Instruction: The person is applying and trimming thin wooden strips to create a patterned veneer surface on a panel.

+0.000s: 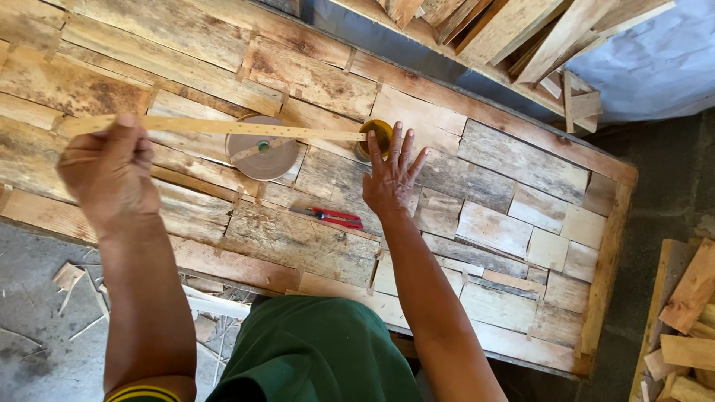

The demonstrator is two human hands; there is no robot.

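My left hand [110,173] is closed on the left end of a long strip of brown tape [216,126], held stretched over the wooden workbench [491,160]. The strip runs right to a small yellowish tape roll [378,134]. My right hand [390,177] lies flat with its fingers spread, touching that roll and the strip's right end. Under the strip lies a larger brown tape roll [262,147]. A red-handled cutter [335,217] rests on the boards just left of my right wrist.
The bench top is made of patched, weathered boards. Stacked wood offcuts [521,30] lie beyond its far edge, and more wood pieces [689,313] are piled at the lower right. Scraps [71,279] litter the concrete floor at the lower left.
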